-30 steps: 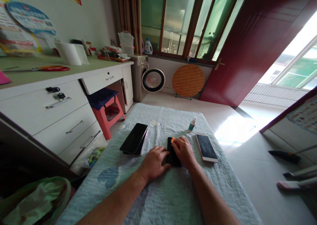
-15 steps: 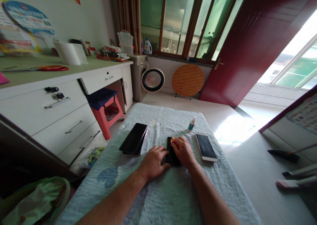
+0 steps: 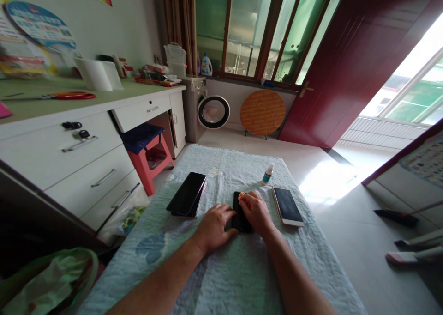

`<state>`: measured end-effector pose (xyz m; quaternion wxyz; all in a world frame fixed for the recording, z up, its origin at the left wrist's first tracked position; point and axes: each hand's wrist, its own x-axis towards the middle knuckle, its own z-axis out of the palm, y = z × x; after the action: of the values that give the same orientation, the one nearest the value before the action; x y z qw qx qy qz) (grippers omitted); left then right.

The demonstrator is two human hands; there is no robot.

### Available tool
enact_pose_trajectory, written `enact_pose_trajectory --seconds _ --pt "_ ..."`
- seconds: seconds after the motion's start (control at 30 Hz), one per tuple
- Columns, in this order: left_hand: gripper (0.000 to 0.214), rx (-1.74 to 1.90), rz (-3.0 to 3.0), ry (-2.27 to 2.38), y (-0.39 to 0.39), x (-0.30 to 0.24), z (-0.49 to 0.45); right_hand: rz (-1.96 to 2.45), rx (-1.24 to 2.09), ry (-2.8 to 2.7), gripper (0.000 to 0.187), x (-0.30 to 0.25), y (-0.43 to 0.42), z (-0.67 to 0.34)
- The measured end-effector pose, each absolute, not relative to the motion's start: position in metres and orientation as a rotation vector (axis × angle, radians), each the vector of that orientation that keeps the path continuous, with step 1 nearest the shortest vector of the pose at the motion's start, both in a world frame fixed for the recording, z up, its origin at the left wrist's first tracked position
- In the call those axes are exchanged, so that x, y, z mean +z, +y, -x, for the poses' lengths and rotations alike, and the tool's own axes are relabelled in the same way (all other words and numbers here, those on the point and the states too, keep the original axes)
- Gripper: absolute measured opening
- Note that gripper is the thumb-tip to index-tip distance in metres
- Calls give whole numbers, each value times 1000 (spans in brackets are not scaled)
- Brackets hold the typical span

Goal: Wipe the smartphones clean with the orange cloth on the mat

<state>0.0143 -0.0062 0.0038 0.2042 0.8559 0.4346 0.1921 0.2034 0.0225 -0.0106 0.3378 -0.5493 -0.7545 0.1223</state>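
A black phone (image 3: pixel 238 222) lies flat on the cloth-covered table, partly hidden under my hands. My left hand (image 3: pixel 215 227) holds it at the left side, fingers along the edge and thumb by the lower corner. Pinched in my right hand (image 3: pixel 256 212) is a small orange cloth (image 3: pixel 241 196), pressed on the upper part of the phone's screen; most of the cloth is covered by the fingers. To the right lies a gold-and-white phone (image 3: pixel 288 206), with a small spray bottle (image 3: pixel 267 173) upright behind it. On the left, dark phones (image 3: pixel 188 192) are stacked slightly askew.
The quilted light-blue cover (image 3: pixel 221 162) spreads over the table. Left of it stand a white desk (image 3: pixel 86 162), a pink stool (image 3: pixel 148 162) and a green bin (image 3: pixel 92 264). Beyond are a washing machine (image 3: pixel 194 107) with its door open and a round wooden tabletop (image 3: pixel 263 112).
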Motion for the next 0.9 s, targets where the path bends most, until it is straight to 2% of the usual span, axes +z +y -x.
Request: enact_pose_trajectory --seconds 0.9 --pt "44 549 -2389 1206 -5 -1 -13 1445 334 -1963 19 -9 21 -202"
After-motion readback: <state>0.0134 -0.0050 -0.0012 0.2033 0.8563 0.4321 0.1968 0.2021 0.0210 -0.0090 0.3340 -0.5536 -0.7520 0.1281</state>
